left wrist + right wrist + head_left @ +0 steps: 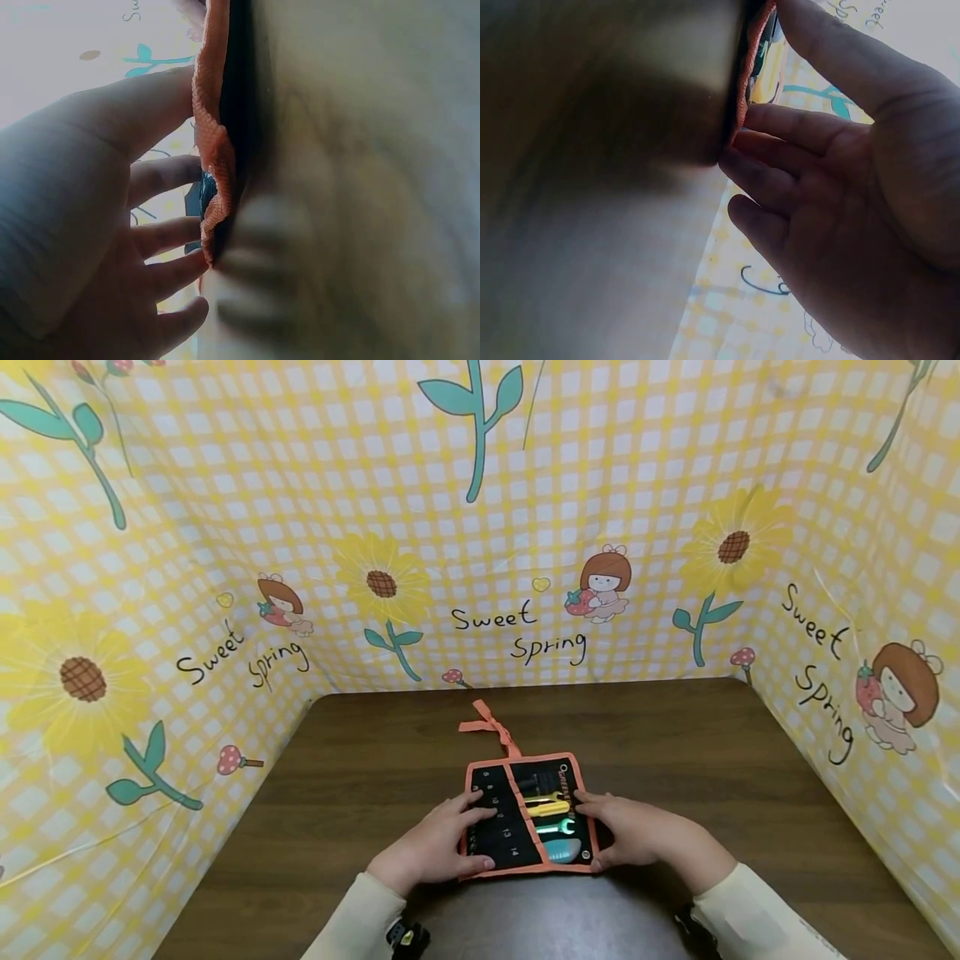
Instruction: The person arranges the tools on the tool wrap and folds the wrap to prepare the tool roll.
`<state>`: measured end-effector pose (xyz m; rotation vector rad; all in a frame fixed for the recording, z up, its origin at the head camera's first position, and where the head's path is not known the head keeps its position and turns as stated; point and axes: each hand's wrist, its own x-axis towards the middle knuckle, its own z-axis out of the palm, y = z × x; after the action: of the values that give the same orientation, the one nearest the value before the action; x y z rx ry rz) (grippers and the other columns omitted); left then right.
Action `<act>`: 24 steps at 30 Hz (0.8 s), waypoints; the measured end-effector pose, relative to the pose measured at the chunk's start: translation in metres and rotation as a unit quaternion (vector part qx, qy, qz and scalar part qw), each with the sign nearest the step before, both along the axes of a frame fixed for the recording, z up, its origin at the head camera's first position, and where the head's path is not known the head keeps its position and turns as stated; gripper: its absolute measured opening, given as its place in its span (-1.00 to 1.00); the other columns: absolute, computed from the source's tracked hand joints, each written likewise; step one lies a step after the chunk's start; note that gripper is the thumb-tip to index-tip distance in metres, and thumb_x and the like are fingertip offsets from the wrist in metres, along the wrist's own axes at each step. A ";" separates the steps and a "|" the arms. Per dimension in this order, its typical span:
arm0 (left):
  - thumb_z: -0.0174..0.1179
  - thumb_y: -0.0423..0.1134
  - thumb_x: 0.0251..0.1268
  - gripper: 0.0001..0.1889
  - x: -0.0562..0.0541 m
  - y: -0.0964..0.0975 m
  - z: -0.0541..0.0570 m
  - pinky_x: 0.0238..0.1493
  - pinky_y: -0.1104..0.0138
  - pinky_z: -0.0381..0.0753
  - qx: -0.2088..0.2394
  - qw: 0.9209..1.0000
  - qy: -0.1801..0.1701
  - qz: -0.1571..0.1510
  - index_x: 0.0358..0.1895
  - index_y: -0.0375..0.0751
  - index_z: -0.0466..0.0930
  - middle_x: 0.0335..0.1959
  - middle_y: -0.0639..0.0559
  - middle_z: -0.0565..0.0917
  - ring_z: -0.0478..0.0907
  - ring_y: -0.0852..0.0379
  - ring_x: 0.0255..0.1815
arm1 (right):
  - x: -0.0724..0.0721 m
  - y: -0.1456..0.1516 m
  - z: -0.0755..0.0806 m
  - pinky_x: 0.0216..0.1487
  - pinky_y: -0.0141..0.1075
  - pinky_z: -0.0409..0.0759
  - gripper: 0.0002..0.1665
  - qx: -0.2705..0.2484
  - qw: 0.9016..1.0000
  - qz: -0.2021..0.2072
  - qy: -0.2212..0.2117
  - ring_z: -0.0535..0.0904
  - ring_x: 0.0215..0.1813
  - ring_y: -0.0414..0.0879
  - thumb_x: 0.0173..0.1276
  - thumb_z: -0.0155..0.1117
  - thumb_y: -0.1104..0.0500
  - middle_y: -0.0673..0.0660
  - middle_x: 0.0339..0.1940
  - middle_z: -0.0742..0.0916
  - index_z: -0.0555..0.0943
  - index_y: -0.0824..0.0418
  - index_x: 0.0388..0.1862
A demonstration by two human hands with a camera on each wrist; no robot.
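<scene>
A black tool roll [495,818] with orange edging lies unfolded on the table, printed size numbers down its left panel. Its right-hand pocket carries a yellow tool handle [550,808], a green open-end wrench [557,827], a teal rounded handle [562,851] and a dark item [542,783] near the top. My left hand [438,843] rests on the left panel, fingers spread and fairly straight, thumb by the lower edge. At the right edge, my right hand [637,831] touches the orange trim with extended fingertips, its thumb at the lower corner. Both wrist views show fingertips along the edging [214,142].
An orange tie strap [495,727] trails from the roll's far edge across the dark wood table [360,735]. Yellow checked cloth walls [480,543] with flower prints enclose the table at the back and both sides.
</scene>
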<state>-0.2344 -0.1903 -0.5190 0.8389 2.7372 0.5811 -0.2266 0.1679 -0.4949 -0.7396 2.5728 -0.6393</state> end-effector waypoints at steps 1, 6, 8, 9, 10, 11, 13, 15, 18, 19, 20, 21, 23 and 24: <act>0.36 0.35 0.28 -0.21 -0.001 0.002 0.000 0.47 -0.21 0.24 -0.001 1.000 0.000 -0.002 0.54 0.22 0.43 0.67 -0.03 0.17 0.14 -0.25 0.62 | 0.000 0.001 0.000 0.49 0.20 0.26 0.02 -0.001 1.000 -0.002 0.000 0.16 0.60 0.43 0.21 0.67 -0.04 0.17 0.69 0.27 0.42 0.25 0.56; 0.35 0.37 0.28 -0.20 -0.007 0.009 -0.002 0.48 -0.21 0.22 -0.004 1.000 0.002 -0.009 0.55 0.23 0.42 0.66 -0.03 0.18 0.14 -0.26 0.62 | -0.001 0.008 0.000 0.48 0.24 0.25 0.02 -0.006 1.000 -0.013 -0.003 0.13 0.60 0.48 0.19 0.69 0.01 0.20 0.69 0.26 0.43 0.28 0.55; 0.34 0.37 0.28 -0.20 -0.010 0.012 -0.003 0.49 -0.20 0.21 -0.004 1.000 0.005 -0.012 0.55 0.24 0.42 0.66 -0.03 0.18 0.15 -0.26 0.62 | -0.001 0.011 0.001 0.48 0.24 0.26 0.02 -0.003 1.000 -0.018 -0.002 0.13 0.60 0.48 0.19 0.69 0.02 0.20 0.69 0.26 0.43 0.28 0.55; 0.34 0.37 0.28 -0.20 -0.011 0.014 -0.003 0.51 -0.18 0.18 -0.002 1.000 0.006 -0.014 0.55 0.24 0.42 0.66 -0.04 0.18 0.15 -0.24 0.62 | -0.001 0.012 0.001 0.47 0.24 0.26 0.03 -0.002 1.000 -0.020 -0.002 0.13 0.60 0.48 0.18 0.69 0.03 0.20 0.69 0.25 0.42 0.29 0.55; 0.35 0.36 0.28 -0.20 -0.012 0.015 -0.004 0.53 -0.17 0.16 -0.001 1.000 0.006 -0.016 0.55 0.23 0.41 0.66 -0.04 0.18 0.14 -0.21 0.63 | -0.001 0.013 0.001 0.48 0.22 0.27 0.03 0.001 1.000 -0.023 -0.001 0.12 0.60 0.47 0.18 0.69 0.02 0.19 0.69 0.25 0.42 0.28 0.55; 0.34 0.37 0.28 -0.20 -0.013 0.016 -0.004 0.54 -0.16 0.13 -0.001 1.000 0.007 -0.018 0.55 0.24 0.41 0.66 -0.04 0.18 0.14 -0.18 0.63 | -0.001 0.014 0.001 0.47 0.22 0.27 0.04 0.003 1.000 -0.024 0.000 0.12 0.60 0.47 0.18 0.70 0.02 0.19 0.69 0.25 0.42 0.28 0.55; 0.34 0.37 0.29 -0.20 -0.015 0.019 -0.004 0.57 -0.14 0.06 -0.002 1.000 0.009 -0.024 0.56 0.23 0.40 0.67 -0.04 0.17 0.14 -0.13 0.64 | -0.002 0.016 0.001 0.46 0.23 0.28 0.05 0.004 1.000 -0.024 0.003 0.13 0.60 0.47 0.17 0.70 0.01 0.21 0.69 0.25 0.42 0.30 0.55; 0.33 0.37 0.29 -0.19 -0.017 0.021 -0.004 0.59 -0.12 0.00 -0.002 1.000 0.009 -0.029 0.57 0.23 0.38 0.67 -0.04 0.16 0.12 -0.07 0.65 | -0.002 0.018 0.002 0.46 0.24 0.28 0.05 0.002 1.000 -0.025 0.005 0.13 0.60 0.48 0.16 0.71 0.02 0.22 0.69 0.26 0.42 0.31 0.55; 0.31 0.39 0.30 -0.17 -0.020 0.023 -0.004 0.60 -0.12 -0.03 -0.003 0.999 0.012 -0.035 0.59 0.23 0.36 0.68 -0.02 0.14 0.11 -0.05 0.66 | -0.002 0.021 0.002 0.47 0.25 0.27 0.05 -0.001 1.000 -0.028 0.007 0.13 0.59 0.49 0.16 0.71 0.02 0.23 0.68 0.26 0.42 0.31 0.54; 0.30 0.39 0.30 -0.17 -0.020 0.024 -0.004 0.60 -0.12 -0.05 -0.003 0.999 0.011 -0.036 0.59 0.23 0.35 0.69 -0.02 0.13 0.10 -0.04 0.66 | -0.002 0.022 0.002 0.46 0.26 0.27 0.05 -0.001 1.000 -0.028 0.008 0.13 0.59 0.49 0.15 0.71 0.03 0.24 0.68 0.26 0.42 0.32 0.54; 0.30 0.40 0.31 -0.17 -0.020 0.025 -0.004 0.60 -0.12 -0.06 -0.003 0.999 0.010 -0.037 0.60 0.23 0.34 0.69 -0.01 0.12 0.09 -0.04 0.67 | -0.002 0.022 0.001 0.47 0.25 0.27 0.05 -0.001 1.000 -0.030 0.009 0.14 0.59 0.48 0.15 0.71 0.03 0.23 0.68 0.26 0.42 0.32 0.54; 0.29 0.41 0.31 -0.16 -0.020 0.025 -0.005 0.60 -0.12 -0.06 -0.004 0.999 0.010 -0.038 0.60 0.24 0.33 0.69 -0.01 0.12 0.09 -0.03 0.67 | -0.002 0.023 0.001 0.47 0.24 0.27 0.05 0.000 0.999 -0.032 0.010 0.14 0.60 0.47 0.15 0.71 0.04 0.22 0.68 0.26 0.42 0.31 0.54; 0.27 0.42 0.31 -0.16 -0.021 0.025 -0.006 0.60 -0.12 -0.06 -0.007 0.999 0.010 -0.038 0.60 0.26 0.32 0.69 0.00 0.11 0.08 -0.03 0.67 | -0.002 0.024 0.000 0.46 0.24 0.28 0.04 0.000 0.999 -0.033 0.010 0.15 0.59 0.47 0.16 0.71 0.05 0.23 0.69 0.26 0.43 0.32 0.54; 0.26 0.42 0.31 -0.16 -0.021 0.026 -0.007 0.60 -0.12 -0.07 -0.008 0.999 0.010 -0.038 0.61 0.26 0.32 0.70 0.00 0.11 0.07 -0.02 0.67 | -0.002 0.025 0.000 0.46 0.24 0.28 0.03 0.000 0.999 -0.033 0.011 0.16 0.59 0.47 0.16 0.70 0.05 0.23 0.69 0.26 0.42 0.32 0.54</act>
<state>-0.2550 -0.1647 -0.5256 0.9456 2.7100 0.5392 -0.2285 0.1925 -0.4954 -0.6670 2.6274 -0.6549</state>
